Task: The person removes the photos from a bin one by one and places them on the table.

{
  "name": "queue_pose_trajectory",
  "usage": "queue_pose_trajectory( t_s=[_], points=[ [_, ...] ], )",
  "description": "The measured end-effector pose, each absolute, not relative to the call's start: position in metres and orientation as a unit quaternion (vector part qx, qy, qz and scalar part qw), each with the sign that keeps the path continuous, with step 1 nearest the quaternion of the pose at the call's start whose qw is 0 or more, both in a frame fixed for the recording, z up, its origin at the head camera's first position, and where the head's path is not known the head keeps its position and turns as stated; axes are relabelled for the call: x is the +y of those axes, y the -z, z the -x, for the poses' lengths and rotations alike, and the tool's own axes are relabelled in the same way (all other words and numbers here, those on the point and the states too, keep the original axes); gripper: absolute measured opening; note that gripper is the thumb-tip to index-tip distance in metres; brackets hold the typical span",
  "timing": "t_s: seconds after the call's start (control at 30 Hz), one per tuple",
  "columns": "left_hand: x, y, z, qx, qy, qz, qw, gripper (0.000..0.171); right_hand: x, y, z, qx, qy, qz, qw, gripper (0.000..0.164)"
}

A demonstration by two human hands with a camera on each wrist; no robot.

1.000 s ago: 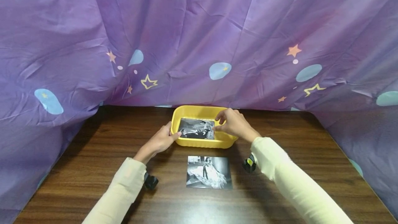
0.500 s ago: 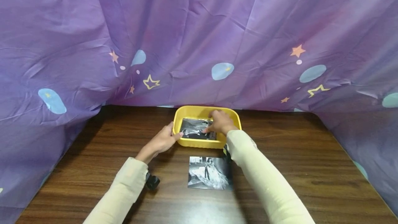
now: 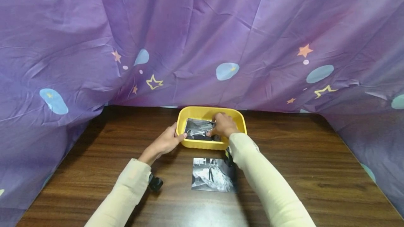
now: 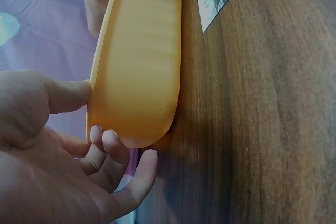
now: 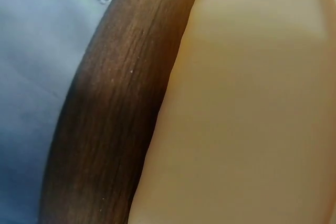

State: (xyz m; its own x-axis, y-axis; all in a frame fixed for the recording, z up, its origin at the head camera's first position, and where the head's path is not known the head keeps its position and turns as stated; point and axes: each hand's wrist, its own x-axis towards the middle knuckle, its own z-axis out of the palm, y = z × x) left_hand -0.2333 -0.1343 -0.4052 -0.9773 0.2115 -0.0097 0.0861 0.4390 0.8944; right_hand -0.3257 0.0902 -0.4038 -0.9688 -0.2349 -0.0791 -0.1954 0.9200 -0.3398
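A yellow plastic bin (image 3: 205, 145) stands at the back of the table. My left hand (image 3: 165, 141) grips its left end, thumb over the rim; in the left wrist view, that hand (image 4: 63, 145) has its fingertips against the outer wall. Inside lies a black-and-white photo (image 3: 196, 129). My right hand (image 3: 224, 124) reaches down into the bin over the photo's right part, thumb on the picture, its other fingertips partly hidden. In front of the bin a second black-and-white photo (image 3: 213, 176) lies flat. Only the bin's wall (image 5: 236, 103) fills much of the right wrist view, without the hand.
The brown wood-grain table (image 3: 315, 171) runs back to a purple curtain (image 3: 189, 45) with stars, close behind the bin. My right forearm (image 3: 265, 178) passes just right of the second photo. A black wrist camera (image 3: 155, 183) hangs under my left cuff.
My right hand has moved left and farther into the bin, from the photo's right edge to over its right part. My left hand keeps its grip; the front photo lies where it was.
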Motion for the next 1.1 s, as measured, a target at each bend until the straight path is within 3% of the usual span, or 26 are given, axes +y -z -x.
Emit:
queue_pose_trajectory(
  t_s=[0.37, 0.63, 0.87, 1.1],
  points=[
    [-0.133, 0.402, 0.233, 0.842, -0.528, -0.096, 0.059, 0.044, 0.095, 0.403, 0.326, 0.976, 0.186, 0.117, 0.01, 0.061],
    [-0.133, 0.401, 0.231, 0.847, -0.52, -0.086, 0.066, 0.045, 0.101, 0.392, 0.322, 0.963, 0.232, 0.135, -0.023, 0.037],
    [-0.133, 0.402, 0.231, 0.847, -0.521, -0.077, 0.073, 0.045, 0.114, 0.382, 0.319, 0.948, 0.264, 0.167, -0.054, 0.034],
    [-0.133, 0.404, 0.231, 0.845, -0.525, -0.082, 0.07, 0.045, 0.126, 0.364, 0.316, 0.922, 0.34, 0.178, -0.05, 0.025]
  ],
)
